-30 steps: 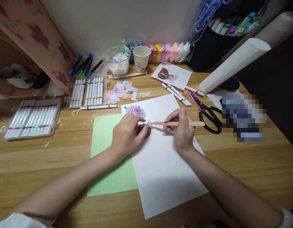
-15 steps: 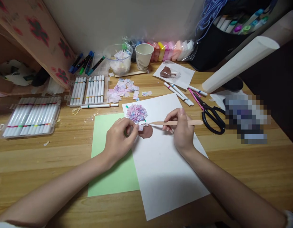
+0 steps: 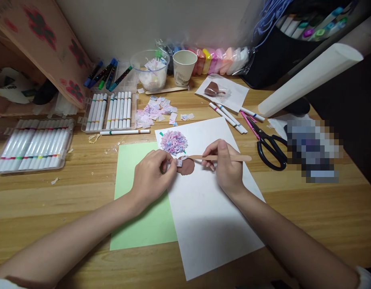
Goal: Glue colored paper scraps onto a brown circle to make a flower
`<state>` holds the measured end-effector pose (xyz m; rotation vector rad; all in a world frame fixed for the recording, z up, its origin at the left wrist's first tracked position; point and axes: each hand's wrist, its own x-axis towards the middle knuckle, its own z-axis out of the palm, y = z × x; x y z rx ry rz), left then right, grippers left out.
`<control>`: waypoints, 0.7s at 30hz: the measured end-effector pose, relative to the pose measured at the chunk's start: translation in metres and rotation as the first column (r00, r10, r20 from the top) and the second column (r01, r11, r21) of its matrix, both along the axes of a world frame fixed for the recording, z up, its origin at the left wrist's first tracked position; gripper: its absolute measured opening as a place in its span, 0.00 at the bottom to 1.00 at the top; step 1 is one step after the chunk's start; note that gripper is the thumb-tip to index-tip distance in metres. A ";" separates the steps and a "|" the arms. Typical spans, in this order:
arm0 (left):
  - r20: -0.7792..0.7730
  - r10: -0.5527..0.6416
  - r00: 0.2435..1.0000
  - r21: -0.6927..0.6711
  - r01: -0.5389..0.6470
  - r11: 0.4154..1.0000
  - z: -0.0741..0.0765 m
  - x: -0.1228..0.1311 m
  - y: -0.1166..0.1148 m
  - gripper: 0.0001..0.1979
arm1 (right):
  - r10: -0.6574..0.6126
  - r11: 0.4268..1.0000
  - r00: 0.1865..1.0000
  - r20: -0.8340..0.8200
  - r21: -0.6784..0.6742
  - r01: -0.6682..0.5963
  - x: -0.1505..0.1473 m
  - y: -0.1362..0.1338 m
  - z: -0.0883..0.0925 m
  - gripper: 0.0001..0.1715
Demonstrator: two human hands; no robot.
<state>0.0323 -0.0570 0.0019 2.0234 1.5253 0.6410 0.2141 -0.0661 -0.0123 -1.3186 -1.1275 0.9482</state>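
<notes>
Between thumb and forefinger, my left hand [image 3: 155,172] pinches a small piece of patterned paper [image 3: 180,163]. My right hand [image 3: 226,164] grips a wooden craft stick [image 3: 215,157], whose left tip touches or nearly touches that paper. Just below lies a flat brown clay disc [image 3: 187,167] on the white sheet [image 3: 215,212], partly covered by the paper and my left fingers. Above it on the same sheet is a round pink, purple and blue cluster of paper bits [image 3: 174,142] with small green tips. A green sheet [image 3: 143,224] lies partly under the white one.
Loose paper pieces [image 3: 157,108] lie behind the sheets, near a plastic bowl [image 3: 149,72] and a paper cup [image 3: 184,66]. Marker cases [image 3: 35,146] stand left. On the right are black-handled scissors [image 3: 271,150], loose markers [image 3: 229,116] and a white paper roll [image 3: 308,80].
My right hand has shifted slightly left, bringing the stick's tip from beside the small paper piece up to it. My left hand keeps its pinch. The view has moved a little.
</notes>
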 end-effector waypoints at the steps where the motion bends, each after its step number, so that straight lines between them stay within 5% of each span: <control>1: -0.005 -0.003 1.000 -0.001 0.003 1.000 0.000 0.000 0.000 0.09 | 0.005 1.000 1.000 0.026 0.010 -0.006 0.000 -0.001 0.000 0.27; 8: 0.003 -0.004 1.000 -0.001 0.004 1.000 0.001 0.000 0.000 0.09 | 0.050 0.993 0.971 0.233 0.092 -0.073 0.000 -0.004 0.003 0.26; 14: 0.081 0.035 0.996 -0.019 -0.033 0.999 0.002 0.000 0.000 0.09 | -0.075 0.982 0.989 0.124 0.179 0.053 0.000 -0.003 0.001 0.28; 21: 0.107 0.045 0.993 -0.018 -0.043 0.999 0.000 0.000 0.001 0.09 | 0.035 0.990 0.991 0.129 0.129 -0.052 -0.002 0.000 0.003 0.27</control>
